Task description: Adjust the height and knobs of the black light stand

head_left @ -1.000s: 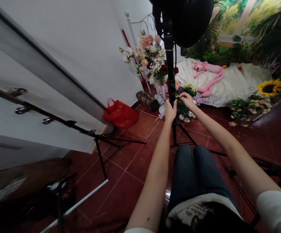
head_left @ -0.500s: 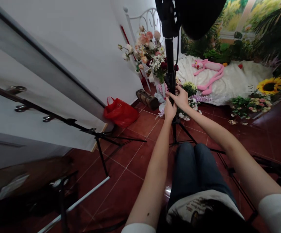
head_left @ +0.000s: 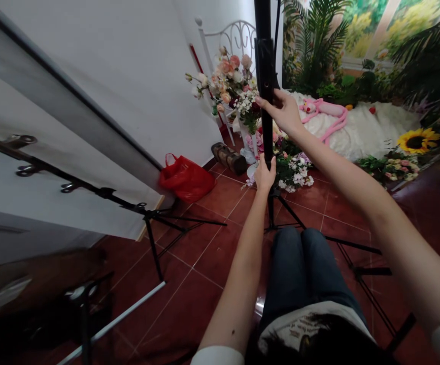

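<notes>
A black light stand [head_left: 267,126] rises in front of me, its tripod legs spread on the tiled floor. My left hand [head_left: 265,175] is wrapped round the lower part of its pole. Higher up, my right hand [head_left: 284,109] grips the pole just under a black collar [head_left: 265,63], thumb in front and fingers partly hidden behind. The top of the stand runs out of view, with a cable beside it. Artificial flowers [head_left: 229,81] show close behind the pole.
A red plastic bag [head_left: 187,177] lies by the wall, near a brown log-shaped object [head_left: 229,158]. To the left stands a backdrop stand [head_left: 105,192] with metal clamps. A pink plush toy [head_left: 330,111] rests on white cloth [head_left: 375,132]; a sunflower [head_left: 418,141] is to its right.
My right hand has moved up the pole with the collar, and the stand's upper section has risen, taking the dark head out of view. My left hand stays low on the pole.
</notes>
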